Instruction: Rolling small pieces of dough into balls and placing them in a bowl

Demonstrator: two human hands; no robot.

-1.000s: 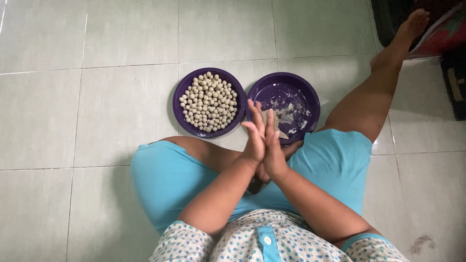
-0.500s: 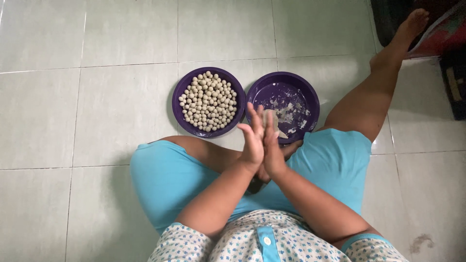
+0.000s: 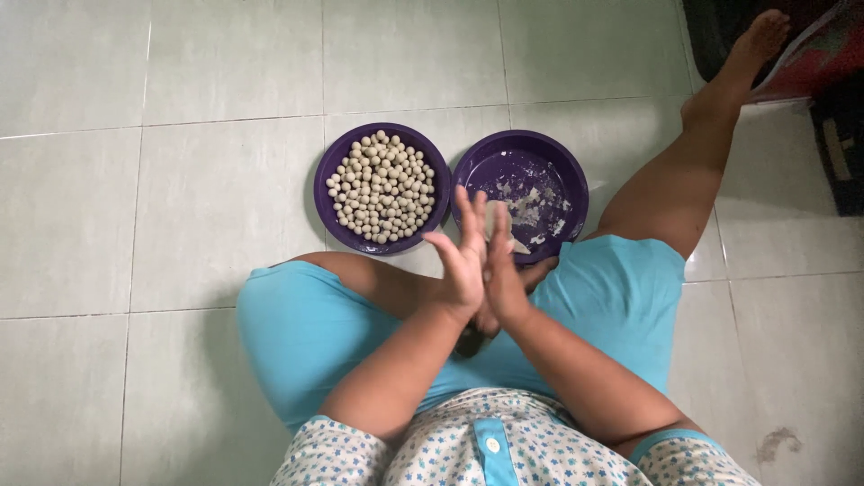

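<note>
While the palms press flat together above the lap, the scene reads as follows.

Left hand (image 3: 463, 261): fingers straight and spread, palm flat against the other hand; not curled around anything.
Right hand (image 3: 502, 270): fingers straight, palm against the left; likewise uncurled. Whether a piece of dough lies between the palms cannot be told; none shows at the edges.
Balls (image 3: 382, 187): many small pale rounds heaped in the left bowl (image 3: 328, 175), far of the left knee and near the hands.
Right bowl (image 3: 567, 166): purple, touching or just beside the left bowl; holds only pale dough scraps (image 3: 526, 209) smeared on its floor, partly hidden by the fingertips.
Handling, as judged: each ball looks light, soft and easily dented, perhaps slightly tacky given the smears; a loose pinch at its sides with fingertips, or a cupped palm beneath, would suit, since firm pressure would likely flatten it.
Bowls, as judged: stiff, light plastic; best taken by the rim.
Shorts (image 3: 306, 333): blue, over folded legs on the near side.
Floor (image 3: 180, 180): pale tiles; one bare foot (image 3: 756, 40) reaches to the far right.
</note>
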